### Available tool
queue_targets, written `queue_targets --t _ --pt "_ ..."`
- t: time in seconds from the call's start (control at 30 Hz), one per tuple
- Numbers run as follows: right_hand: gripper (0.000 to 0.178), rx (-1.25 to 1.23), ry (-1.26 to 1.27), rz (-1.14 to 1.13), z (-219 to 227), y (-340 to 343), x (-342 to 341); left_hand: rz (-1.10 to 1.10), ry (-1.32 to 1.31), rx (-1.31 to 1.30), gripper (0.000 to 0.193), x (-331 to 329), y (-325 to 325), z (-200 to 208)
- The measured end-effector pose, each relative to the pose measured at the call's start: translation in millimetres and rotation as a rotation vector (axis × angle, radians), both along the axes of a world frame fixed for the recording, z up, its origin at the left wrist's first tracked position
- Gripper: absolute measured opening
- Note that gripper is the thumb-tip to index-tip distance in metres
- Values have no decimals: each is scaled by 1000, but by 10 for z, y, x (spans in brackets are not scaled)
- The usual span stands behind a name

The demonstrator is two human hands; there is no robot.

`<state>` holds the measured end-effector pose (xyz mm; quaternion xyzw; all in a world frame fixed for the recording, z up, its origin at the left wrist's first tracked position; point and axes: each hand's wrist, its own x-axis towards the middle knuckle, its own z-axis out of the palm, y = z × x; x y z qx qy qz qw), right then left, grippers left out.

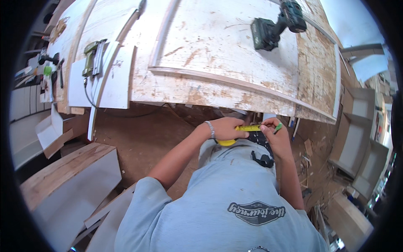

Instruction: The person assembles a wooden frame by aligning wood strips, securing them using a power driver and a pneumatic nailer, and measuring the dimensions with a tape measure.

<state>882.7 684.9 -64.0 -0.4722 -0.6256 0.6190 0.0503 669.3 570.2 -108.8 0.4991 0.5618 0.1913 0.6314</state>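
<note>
Close to my waist, just off the near edge of the workbench, my left hand (228, 128) is closed around a yellow tape measure (226, 142). A metal band circles that wrist. A short length of yellow tape blade (250, 127) runs out toward my right hand (277, 138), whose fingers pinch its end. A slim green object (277, 128), perhaps a pencil or marker, also sticks out from the right hand's fingers. The fingertips of my left hand partly cover the blade. Something black (262, 159) hangs at my waist below the hands.
The scuffed white workbench (218, 42) carries a framed strip (210, 76) and a cordless drill (279, 27). At its left, a green air tool (90, 61) with a hose lies on white boards (121, 80). Box-like panels (79, 180) stand left, open cabinet boxes (352, 134) right; scraps litter the floor.
</note>
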Motion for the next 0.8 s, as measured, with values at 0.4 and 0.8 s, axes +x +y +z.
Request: queue_targets --t 0.4,0.8 --pt "19 145 49 -753 -191 1068 1676 37 169 -55 65 414 -201 -130" --pt "20 87 -146 -889 -485 565 1938 -78 184 -114 48 567 103 -10"
